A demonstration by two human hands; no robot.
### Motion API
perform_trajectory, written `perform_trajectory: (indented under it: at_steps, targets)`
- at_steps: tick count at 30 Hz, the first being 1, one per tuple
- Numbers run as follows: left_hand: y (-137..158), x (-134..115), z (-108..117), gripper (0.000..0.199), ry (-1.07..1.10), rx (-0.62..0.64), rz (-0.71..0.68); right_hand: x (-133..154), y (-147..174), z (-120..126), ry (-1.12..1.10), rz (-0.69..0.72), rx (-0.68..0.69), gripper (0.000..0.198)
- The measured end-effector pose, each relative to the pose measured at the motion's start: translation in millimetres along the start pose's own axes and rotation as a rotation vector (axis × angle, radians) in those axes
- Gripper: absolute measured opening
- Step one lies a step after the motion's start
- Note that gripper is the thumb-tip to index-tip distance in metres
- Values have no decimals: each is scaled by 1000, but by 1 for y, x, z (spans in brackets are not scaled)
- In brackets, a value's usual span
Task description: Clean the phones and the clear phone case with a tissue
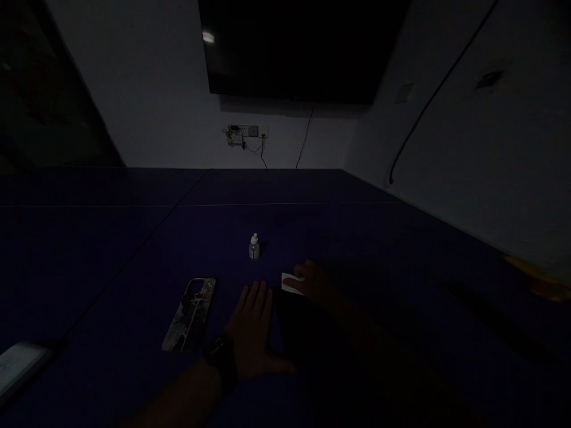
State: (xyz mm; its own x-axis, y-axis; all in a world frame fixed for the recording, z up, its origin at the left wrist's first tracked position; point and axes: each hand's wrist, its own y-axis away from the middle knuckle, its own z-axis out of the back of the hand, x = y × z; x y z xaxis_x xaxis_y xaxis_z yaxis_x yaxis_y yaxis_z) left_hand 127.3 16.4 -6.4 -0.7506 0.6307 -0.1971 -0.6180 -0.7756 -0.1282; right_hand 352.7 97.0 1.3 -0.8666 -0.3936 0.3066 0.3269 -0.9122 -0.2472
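A: Layout, biggest first?
B: Blue table (147, 223), dim light, black screen (298, 47) on the wall beyond. Then a dark flat object (301, 339) in front of the person, left edge straight, right side lost in shadow

A: Hand poses?
B: Left grip (250, 333): forearm in from bottom left, dark watch (220, 352) on the wrist, palm down, fingers straight and pointing forward, thumb spread right to the dark object's left edge. Spread open, nothing held

A: Right?
B: Right grip (316, 282): forearm in from bottom right, mostly lost in the dark. Fingers bent and closed on a white piece (289, 283), thumb side toward the left grip. Can't tell if it's cloth or paper

A: Where's the white piece exactly?
B: At the far left corner of the dark object, ahead and right of the left fingertips. Can't confirm contact underneath

A: Other items?
B: Phone case (191, 315) flat, left of the left grip, cutout end away from the person. Smallest: bottle (254, 248), white cap, upright beyond both hands
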Motion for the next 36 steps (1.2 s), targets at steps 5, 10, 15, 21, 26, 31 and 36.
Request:
perform_trajectory:
  at_steps: [5,10,15,21,26,31,36]
  targets:
    - [0,1,-1,132,-24,-30,-22,9,1,-8,-41,93,43,26]
    - [1,1,-2,138,-31,-34,-20,-2,3,-5,-33,62,11,29]
    - [0,2,-2,139,-31,-38,-38,8,-1,-12,-45,70,8,28]
    - [0,3,-4,140,-36,-14,-17,-1,7,-3,-74,127,80,34]
    - [0,2,-3,137,-31,-25,-25,3,2,-8,-67,32,10,29]
    - [-1,2,-1,137,-25,-25,-37,10,4,-9,-102,111,72,30]
    - [-1,1,-1,140,-26,-1,-21,1,1,-6,-73,-15,-9,29]
